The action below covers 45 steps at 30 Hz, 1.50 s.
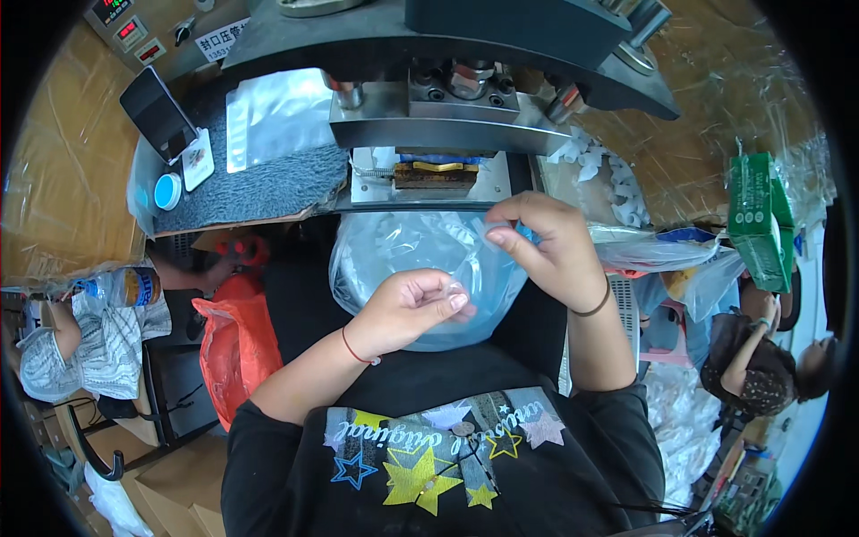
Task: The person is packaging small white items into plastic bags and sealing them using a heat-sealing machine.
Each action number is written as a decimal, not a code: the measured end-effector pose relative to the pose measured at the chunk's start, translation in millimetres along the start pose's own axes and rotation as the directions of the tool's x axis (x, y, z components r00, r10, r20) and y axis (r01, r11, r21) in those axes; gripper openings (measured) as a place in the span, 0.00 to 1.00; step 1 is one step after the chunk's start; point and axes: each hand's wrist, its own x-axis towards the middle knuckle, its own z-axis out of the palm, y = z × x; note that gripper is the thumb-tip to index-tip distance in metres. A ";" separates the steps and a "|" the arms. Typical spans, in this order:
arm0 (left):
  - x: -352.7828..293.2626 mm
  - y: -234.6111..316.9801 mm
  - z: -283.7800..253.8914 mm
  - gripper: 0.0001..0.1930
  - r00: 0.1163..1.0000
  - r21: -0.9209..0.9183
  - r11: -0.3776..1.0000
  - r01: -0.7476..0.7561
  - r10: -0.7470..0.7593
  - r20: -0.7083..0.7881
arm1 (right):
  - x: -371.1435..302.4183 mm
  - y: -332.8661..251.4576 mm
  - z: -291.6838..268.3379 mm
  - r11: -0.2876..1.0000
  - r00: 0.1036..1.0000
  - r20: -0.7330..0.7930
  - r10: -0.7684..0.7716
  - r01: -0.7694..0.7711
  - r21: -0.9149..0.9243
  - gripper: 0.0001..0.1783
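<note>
My left hand [413, 309] is closed, thumb against fingers, on a small piece of transparent plastic [455, 289]. Higher up and to the right, my right hand [548, 243] pinches another small transparent plastic piece [493, 229] between thumb and forefinger. Both hands are above a large transparent plastic bag [403, 246] that rests in my lap; its contents are hard to make out. Just beyond it stands a metal press [447, 130], with a brass-coloured mould [437, 174] on its base plate. Neither hand touches the press.
Left of the press, a blue-grey mat [291, 188] carries flat transparent pouches [277, 116], a propped phone [159, 115] and a blue-topped jar [167, 191]. White scraps [617, 183] lie to the right, near a green box [761, 219]. A red bag [237, 345] hangs at left. Other people sit on both sides.
</note>
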 end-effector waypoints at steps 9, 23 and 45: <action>2.2 4.8 -0.2 0.11 0.983 -0.110 0.978 0.179 -0.174 0.058 | -7.2 9.7 -16.9 0.977 0.997 0.016 -0.073 0.075 -0.201 0.12; 33.8 32.6 -74.5 0.11 0.870 0.065 0.964 -0.256 0.259 -0.420 | -31.4 118.7 -48.2 0.768 0.940 -0.243 0.240 -0.337 -0.545 0.11; -17.7 41.9 -39.2 0.06 0.899 0.673 0.732 -0.106 0.359 -0.250 | 9.4 -15.0 27.0 0.996 0.984 -0.177 -0.020 0.034 0.077 0.06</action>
